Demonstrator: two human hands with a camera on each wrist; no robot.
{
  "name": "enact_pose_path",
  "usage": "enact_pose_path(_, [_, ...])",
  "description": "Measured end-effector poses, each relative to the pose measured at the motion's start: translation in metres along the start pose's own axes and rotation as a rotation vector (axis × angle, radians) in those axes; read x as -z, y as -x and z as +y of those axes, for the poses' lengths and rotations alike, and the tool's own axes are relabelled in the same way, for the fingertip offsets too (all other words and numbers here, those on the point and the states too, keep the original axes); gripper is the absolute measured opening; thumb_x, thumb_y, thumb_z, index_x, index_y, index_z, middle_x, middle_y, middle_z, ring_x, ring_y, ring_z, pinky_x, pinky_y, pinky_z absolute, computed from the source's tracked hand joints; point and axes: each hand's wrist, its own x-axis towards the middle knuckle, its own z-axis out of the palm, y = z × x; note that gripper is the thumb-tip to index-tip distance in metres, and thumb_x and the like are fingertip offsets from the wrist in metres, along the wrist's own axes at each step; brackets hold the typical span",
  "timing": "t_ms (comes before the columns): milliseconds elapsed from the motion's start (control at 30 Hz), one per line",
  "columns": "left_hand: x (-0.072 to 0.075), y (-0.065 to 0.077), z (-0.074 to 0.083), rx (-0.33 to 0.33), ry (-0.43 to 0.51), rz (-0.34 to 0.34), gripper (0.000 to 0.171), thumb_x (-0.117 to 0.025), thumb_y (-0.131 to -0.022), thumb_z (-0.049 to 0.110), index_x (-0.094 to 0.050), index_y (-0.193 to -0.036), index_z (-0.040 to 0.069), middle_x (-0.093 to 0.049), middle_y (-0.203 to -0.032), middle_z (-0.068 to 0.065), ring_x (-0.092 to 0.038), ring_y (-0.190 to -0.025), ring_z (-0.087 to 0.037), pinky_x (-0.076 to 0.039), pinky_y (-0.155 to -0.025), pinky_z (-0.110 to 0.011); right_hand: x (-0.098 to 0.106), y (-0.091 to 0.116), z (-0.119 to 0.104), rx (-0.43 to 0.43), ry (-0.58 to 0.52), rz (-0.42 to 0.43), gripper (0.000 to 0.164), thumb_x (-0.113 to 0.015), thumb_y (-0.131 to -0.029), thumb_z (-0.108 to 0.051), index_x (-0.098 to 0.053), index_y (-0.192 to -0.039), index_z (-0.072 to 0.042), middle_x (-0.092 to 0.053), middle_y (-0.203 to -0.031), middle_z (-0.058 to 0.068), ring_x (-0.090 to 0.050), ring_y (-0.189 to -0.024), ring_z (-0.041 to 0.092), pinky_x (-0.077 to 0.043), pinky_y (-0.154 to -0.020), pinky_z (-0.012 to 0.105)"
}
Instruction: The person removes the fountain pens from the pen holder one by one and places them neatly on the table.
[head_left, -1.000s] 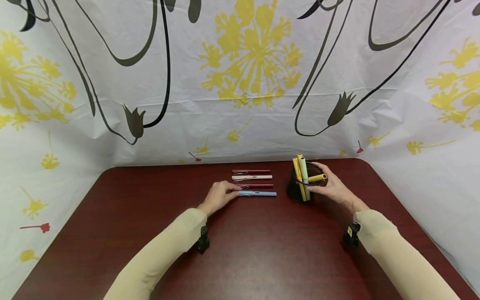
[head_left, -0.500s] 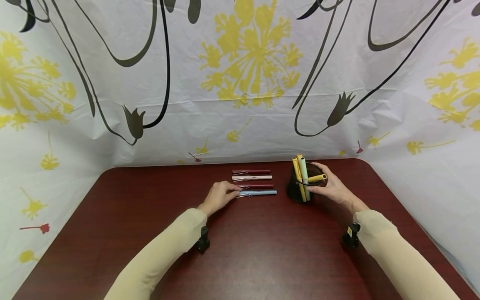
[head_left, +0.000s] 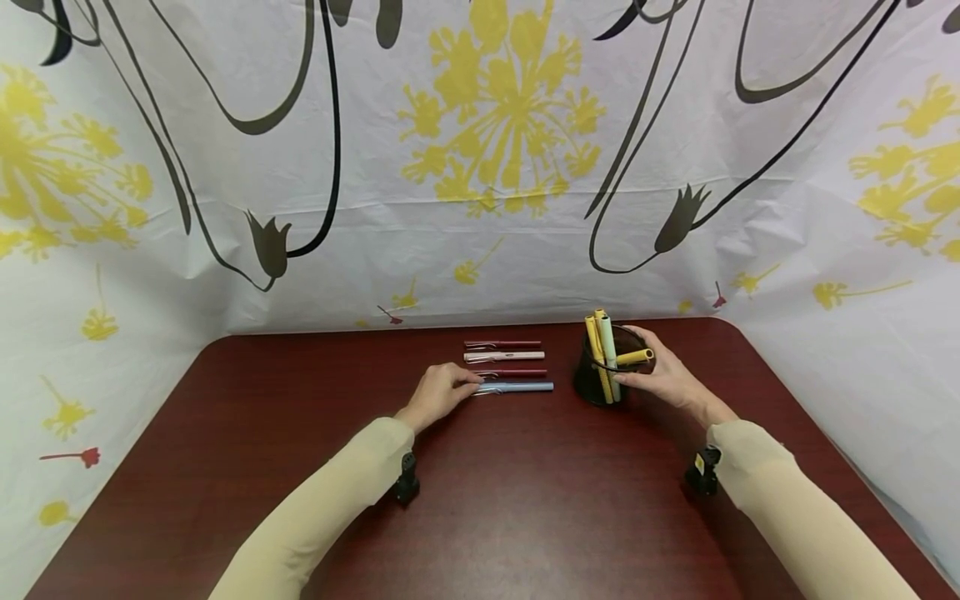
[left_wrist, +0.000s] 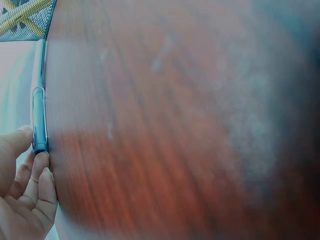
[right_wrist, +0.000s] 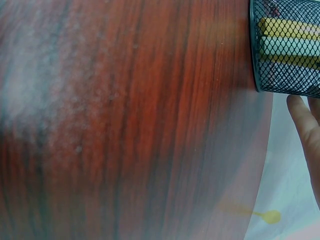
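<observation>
My left hand (head_left: 441,390) pinches the clip end of a light blue pen (head_left: 521,387) between thumb and fingers. In the left wrist view, the thumb and fingertips meet at the end of the blue pen (left_wrist: 39,115). Above it lie a dark red pen (head_left: 517,372), a pale pink pen (head_left: 513,356) and another dark red pen (head_left: 513,343), all roughly parallel. To their right, my right hand (head_left: 667,372) grips a black mesh pen holder (head_left: 587,385) from its right side. Yellow markers (head_left: 595,342) and a pale green marker (head_left: 610,337) stand in the holder, and one yellow marker leans right.
The dark red-brown table (head_left: 480,500) has rounded far corners. Behind and beside it hangs a white sheet (head_left: 360,183) with yellow and grey plant prints. A small black camera (head_left: 407,479) sits at the left wrist, and another camera (head_left: 702,471) at the right.
The blue pen has turned very slightly, its clip end a little nearer to me. The left hand barely shifts; the right hand and the pen holder stay in place.
</observation>
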Motion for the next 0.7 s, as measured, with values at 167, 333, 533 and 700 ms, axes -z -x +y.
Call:
enact_pose_path(167, [0.0, 0.0, -0.001, -0.008, -0.002, -0.003, 0.015, -0.067, -0.088, 0.017, -0.075, -0.1, 0.014, -0.07, -0.096, -0.004, -0.064, -0.094, -0.02, -0.053, -0.082, -0.036, 0.0, 0.0, 0.0, -0.004, 0.0, 0.001, 0.086, -0.074, -0.081, -0.012, -0.02, -0.148, -0.012, -0.027, -0.145, 0.021, -0.03, -0.129, 0.039, -0.031, -0.096, 0.061])
enact_pose_path(333, [0.001, 0.0, -0.002, -0.022, -0.001, -0.008, 0.016, -0.065, -0.089, 0.017, -0.075, -0.102, 0.013, -0.07, -0.097, -0.005, -0.064, -0.094, -0.021, -0.053, -0.082, -0.036, 0.0, 0.0, -0.002, -0.013, 0.001, -0.002, 0.086, -0.074, -0.081, -0.013, -0.02, -0.148, -0.012, -0.025, -0.147, 0.021, -0.027, -0.132, 0.04, -0.029, -0.097, 0.063])
enact_pose_path(533, [0.002, 0.0, -0.001, -0.014, 0.034, 0.026, 0.017, -0.067, -0.088, 0.019, -0.075, -0.102, 0.013, -0.07, -0.098, -0.002, -0.063, -0.095, -0.018, -0.053, -0.082, -0.035, 0.001, 0.0, -0.003, -0.026, 0.016, -0.009, 0.086, -0.073, -0.082, -0.015, -0.02, -0.149, -0.012, -0.02, -0.15, 0.021, -0.022, -0.135, 0.042, -0.027, -0.098, 0.065])
enact_pose_path(700, [0.002, -0.005, 0.011, -0.003, 0.126, 0.081, 0.02, -0.069, -0.087, 0.022, -0.074, -0.103, 0.011, -0.071, -0.1, -0.002, -0.063, -0.078, -0.012, -0.05, -0.066, -0.025, 0.001, 0.0, -0.002, -0.027, 0.001, -0.006, 0.086, -0.073, -0.082, -0.014, -0.02, -0.148, -0.012, -0.022, -0.149, 0.02, -0.024, -0.133, 0.041, -0.028, -0.098, 0.063])
